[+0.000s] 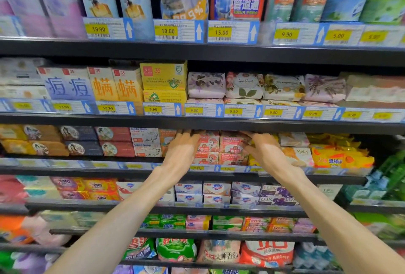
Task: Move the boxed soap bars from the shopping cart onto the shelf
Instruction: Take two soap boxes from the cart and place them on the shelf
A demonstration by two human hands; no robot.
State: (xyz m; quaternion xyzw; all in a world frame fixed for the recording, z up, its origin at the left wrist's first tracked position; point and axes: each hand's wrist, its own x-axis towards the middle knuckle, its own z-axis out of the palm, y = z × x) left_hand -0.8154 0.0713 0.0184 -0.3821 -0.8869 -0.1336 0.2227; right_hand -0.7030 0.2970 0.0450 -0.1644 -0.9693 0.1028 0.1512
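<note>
Pink boxed goat soap bars (221, 147) stand stacked two high on the third shelf (219, 174) from the top. My left hand (183, 151) lies flat against the left side of the stack, fingers straight and reaching up to the top boxes. On the right side, my right hand (266, 150) presses the stack with its fingers extended over the upper right box. Neither hand curls round a box. The shopping cart is out of view.
White and orange goat soap boxes (145, 142) sit just left of the stack, yellow soap packs (337, 156) to its right. The shelf above (197, 120) overhangs closely. Lower shelves hold more soaps and detergent bags (175, 249).
</note>
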